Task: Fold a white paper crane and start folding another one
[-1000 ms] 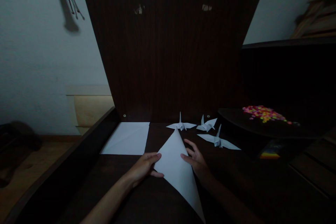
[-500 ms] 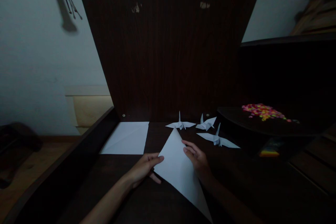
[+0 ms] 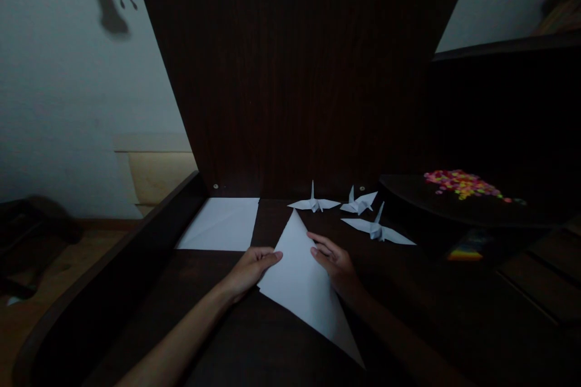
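Between my hands is a folded sheet of white paper (image 3: 299, 278), roughly triangular, with one corner pointing away from me and another reaching toward the lower right. My left hand (image 3: 254, 266) pinches its left edge, thumb on top and fingers underneath. On the right edge, my right hand (image 3: 333, 260) grips the paper with its thumb on the face and its fingers along the side. Past the paper stand three white origami cranes: one in the middle (image 3: 314, 204), one to its right (image 3: 359, 202) and one nearer me (image 3: 376, 230).
Flat white paper (image 3: 220, 224) lies at the back left of the dark desk (image 3: 213, 314). A raised side board (image 3: 136, 260) runs along the left. At right, a dark curved shelf (image 3: 408, 199) carries a heap of small colourful pieces (image 3: 467, 184). A tall dark panel (image 3: 290, 84) rises behind.
The view has tilted down slightly, so the background sits higher. The far corner of the folded paper has shifted a little left, and both hands keep their hold on it.
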`<act>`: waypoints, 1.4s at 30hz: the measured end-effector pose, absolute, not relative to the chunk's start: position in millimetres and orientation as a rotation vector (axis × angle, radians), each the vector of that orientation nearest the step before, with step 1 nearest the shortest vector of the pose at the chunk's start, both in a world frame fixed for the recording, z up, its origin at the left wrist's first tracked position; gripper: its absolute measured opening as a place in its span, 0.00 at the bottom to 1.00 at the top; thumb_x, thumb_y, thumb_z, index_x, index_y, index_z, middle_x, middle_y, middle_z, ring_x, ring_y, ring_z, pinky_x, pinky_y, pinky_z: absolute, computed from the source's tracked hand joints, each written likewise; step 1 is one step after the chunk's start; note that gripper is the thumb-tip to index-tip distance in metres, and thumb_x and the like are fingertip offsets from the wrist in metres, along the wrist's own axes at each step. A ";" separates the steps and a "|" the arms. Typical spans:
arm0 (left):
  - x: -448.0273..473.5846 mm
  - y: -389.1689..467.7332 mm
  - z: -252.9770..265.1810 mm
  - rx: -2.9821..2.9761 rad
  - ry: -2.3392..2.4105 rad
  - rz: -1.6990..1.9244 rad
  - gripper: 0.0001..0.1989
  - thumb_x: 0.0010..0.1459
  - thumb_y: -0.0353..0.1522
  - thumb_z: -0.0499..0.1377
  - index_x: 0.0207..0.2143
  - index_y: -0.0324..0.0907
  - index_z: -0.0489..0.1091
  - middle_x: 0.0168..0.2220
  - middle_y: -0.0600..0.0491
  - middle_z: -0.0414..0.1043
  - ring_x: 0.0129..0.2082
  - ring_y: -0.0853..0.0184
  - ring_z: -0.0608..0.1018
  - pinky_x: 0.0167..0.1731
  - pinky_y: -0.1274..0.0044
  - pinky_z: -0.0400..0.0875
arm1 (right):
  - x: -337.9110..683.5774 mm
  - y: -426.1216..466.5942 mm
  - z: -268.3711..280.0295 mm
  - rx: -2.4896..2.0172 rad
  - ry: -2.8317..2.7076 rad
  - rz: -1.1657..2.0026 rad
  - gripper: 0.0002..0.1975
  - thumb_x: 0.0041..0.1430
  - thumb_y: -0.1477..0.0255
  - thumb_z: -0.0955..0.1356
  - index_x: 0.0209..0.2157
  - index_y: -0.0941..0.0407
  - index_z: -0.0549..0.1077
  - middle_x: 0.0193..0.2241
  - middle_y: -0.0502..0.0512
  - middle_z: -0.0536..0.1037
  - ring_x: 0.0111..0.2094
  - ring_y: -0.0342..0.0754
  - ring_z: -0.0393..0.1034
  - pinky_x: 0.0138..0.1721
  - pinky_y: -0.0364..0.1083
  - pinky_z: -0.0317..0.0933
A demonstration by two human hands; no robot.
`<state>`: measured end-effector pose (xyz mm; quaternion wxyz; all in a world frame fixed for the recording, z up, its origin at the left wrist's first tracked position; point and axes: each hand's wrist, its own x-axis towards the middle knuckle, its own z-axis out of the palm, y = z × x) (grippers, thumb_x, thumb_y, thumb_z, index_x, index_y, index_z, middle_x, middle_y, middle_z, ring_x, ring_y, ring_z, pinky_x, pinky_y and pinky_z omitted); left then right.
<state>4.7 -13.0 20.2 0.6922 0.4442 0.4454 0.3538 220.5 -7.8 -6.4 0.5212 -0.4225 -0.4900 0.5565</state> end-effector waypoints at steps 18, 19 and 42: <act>-0.9 -9.0 29.5 0.909 1.035 0.947 0.16 0.42 0.39 0.71 0.31 0.36 0.78 0.29 0.49 0.79 0.28 0.65 0.78 0.30 0.77 0.70 | 237.2 2.7 -0.7 -0.982 -1.417 1.423 0.29 0.49 0.63 0.72 0.52 0.56 0.66 0.33 0.54 0.78 0.31 0.47 0.73 0.30 0.44 0.64; -1.3 -9.2 29.8 0.919 1.039 0.945 0.17 0.42 0.40 0.71 0.31 0.36 0.78 0.29 0.49 0.79 0.27 0.66 0.78 0.30 0.77 0.70 | 237.3 2.8 -0.3 -0.979 -1.428 1.416 0.29 0.49 0.62 0.72 0.52 0.56 0.66 0.33 0.54 0.78 0.30 0.47 0.73 0.30 0.44 0.64; -4.0 -10.8 34.8 1.005 1.087 0.779 0.22 0.42 0.44 0.71 0.32 0.35 0.78 0.34 0.43 0.80 0.32 0.60 0.80 0.28 0.74 0.76 | 230.3 3.5 4.2 -1.113 -1.333 1.336 0.21 0.42 0.61 0.75 0.37 0.57 0.72 0.27 0.51 0.78 0.28 0.47 0.74 0.30 0.44 0.66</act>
